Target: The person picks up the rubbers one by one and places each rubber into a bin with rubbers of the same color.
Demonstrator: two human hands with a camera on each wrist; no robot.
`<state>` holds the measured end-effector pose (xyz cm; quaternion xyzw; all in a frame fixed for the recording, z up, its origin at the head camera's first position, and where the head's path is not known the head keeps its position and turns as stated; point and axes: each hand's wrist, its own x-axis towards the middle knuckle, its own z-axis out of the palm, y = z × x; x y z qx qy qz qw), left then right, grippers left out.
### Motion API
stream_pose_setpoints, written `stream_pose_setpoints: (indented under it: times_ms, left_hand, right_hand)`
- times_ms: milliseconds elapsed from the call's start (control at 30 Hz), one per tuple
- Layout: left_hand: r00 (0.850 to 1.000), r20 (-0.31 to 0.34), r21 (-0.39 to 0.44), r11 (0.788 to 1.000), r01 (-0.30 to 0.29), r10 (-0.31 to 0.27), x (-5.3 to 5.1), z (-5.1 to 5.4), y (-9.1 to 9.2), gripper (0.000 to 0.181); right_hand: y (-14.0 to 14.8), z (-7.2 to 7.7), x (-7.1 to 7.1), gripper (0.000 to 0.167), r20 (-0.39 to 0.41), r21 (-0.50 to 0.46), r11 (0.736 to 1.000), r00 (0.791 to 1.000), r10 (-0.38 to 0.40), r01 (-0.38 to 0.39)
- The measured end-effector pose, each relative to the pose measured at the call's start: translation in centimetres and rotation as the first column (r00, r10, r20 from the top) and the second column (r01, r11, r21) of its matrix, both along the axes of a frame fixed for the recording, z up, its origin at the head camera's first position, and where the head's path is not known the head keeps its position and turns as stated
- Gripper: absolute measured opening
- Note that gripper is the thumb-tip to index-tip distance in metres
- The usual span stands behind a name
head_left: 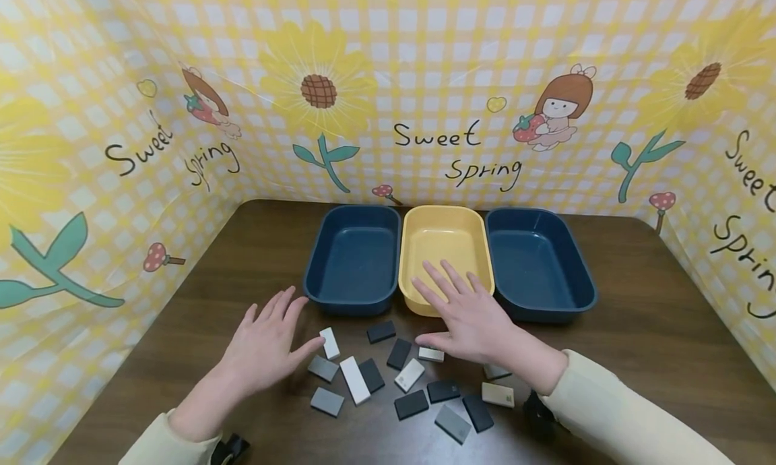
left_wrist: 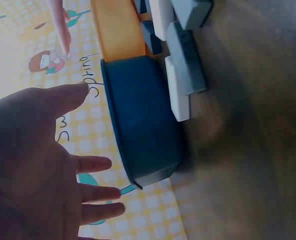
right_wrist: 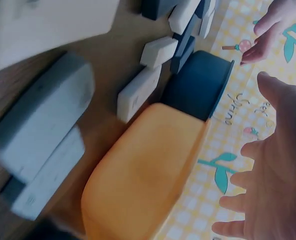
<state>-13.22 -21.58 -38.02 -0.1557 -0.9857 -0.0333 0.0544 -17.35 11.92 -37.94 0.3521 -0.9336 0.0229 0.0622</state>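
In the head view my left hand point(head_left: 263, 350) has its fingers spread, left of a small white block point(head_left: 329, 343) and a grey block point(head_left: 323, 368). Nothing is in it, as the left wrist view of the hand point(left_wrist: 38, 170) also shows. My right hand point(head_left: 475, 323), fingers fanned out, hovers over the near end of a yellow tray point(head_left: 445, 239) and partly covers a beige block point(head_left: 431, 354). Between the hands lie a long white block point(head_left: 354, 380), several black blocks point(head_left: 411, 405), beige blocks point(head_left: 409, 375) and grey blocks point(head_left: 453, 424), scattered flat.
One dark blue tray point(head_left: 358, 256) stands left of the yellow tray, another blue tray point(head_left: 530, 263) right of it, all side by side. A checked cloth point(head_left: 388, 114) encloses the back and sides of the brown table point(head_left: 242, 263). A dark object point(head_left: 538, 414) sits below the right forearm.
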Motion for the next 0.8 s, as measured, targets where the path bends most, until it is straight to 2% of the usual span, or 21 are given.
stream_pose_setpoints:
  times_ms: [133,267,367,567,667,800]
  left_hand:
    - [0.999,0.04,-0.002,1.0,0.024,-0.024,-0.1,-0.5,0.2,0.068]
    - [0.994,0.104,-0.002,0.999,0.045,-0.044,-0.5,-0.9,0.6,0.066]
    - [0.987,0.151,-0.013,0.998,0.057,-0.054,-0.9,-1.3,0.8,0.066]
    - [0.97,0.232,-0.03,0.996,0.087,-0.078,-1.8,-1.9,1.3,0.068]
    - [0.963,0.255,-0.032,0.995,0.1,-0.088,-1.9,-2.1,1.5,0.068]
    - [0.962,0.258,-0.053,0.993,0.107,-0.09,-2.1,-2.2,1.7,0.068]
  right_hand:
    - [-1.5,-0.4,-0.2,0.085,0.044,0.019,0.999,0.999,0.028,-0.029]
    - [-2.5,-0.8,-0.3,0.085,0.042,0.045,0.998,0.998,0.05,-0.052]
    - [-3.1,-0.9,-0.4,0.085,0.043,0.047,0.997,0.998,0.056,-0.058]
    - [-3.8,-1.2,-0.7,0.085,0.093,0.064,0.997,0.995,0.048,-0.054]
    - [-4.2,-1.3,-0.8,0.085,0.113,0.08,0.996,0.993,0.041,-0.05]
    - [-4.4,-1.4,-1.0,0.085,0.127,0.095,0.995,0.991,0.031,-0.043]
